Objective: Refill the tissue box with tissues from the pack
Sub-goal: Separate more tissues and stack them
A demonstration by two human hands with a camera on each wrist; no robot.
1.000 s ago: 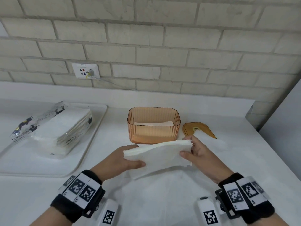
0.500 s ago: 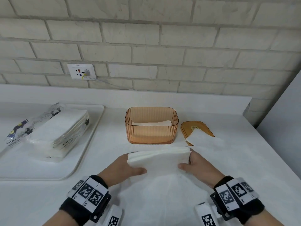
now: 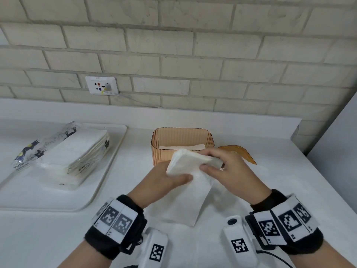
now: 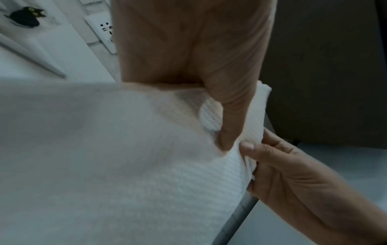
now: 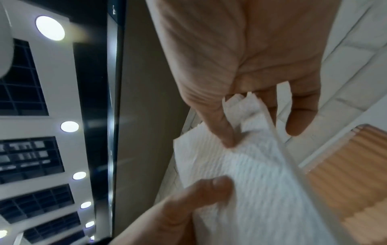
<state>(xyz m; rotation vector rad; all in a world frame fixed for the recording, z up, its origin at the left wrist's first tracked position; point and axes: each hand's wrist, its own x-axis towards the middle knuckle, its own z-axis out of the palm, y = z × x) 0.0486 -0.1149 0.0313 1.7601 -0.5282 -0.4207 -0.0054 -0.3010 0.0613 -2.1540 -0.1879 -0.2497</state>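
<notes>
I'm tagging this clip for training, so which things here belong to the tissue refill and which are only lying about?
Part of the job:
- stack of tissues, held by left hand and right hand
- orange tissue box, lid off, some tissues inside
- box lid, on the counter beside it
- opened tissue pack

Just there:
- white tray under the pack
- wall socket
- counter
</notes>
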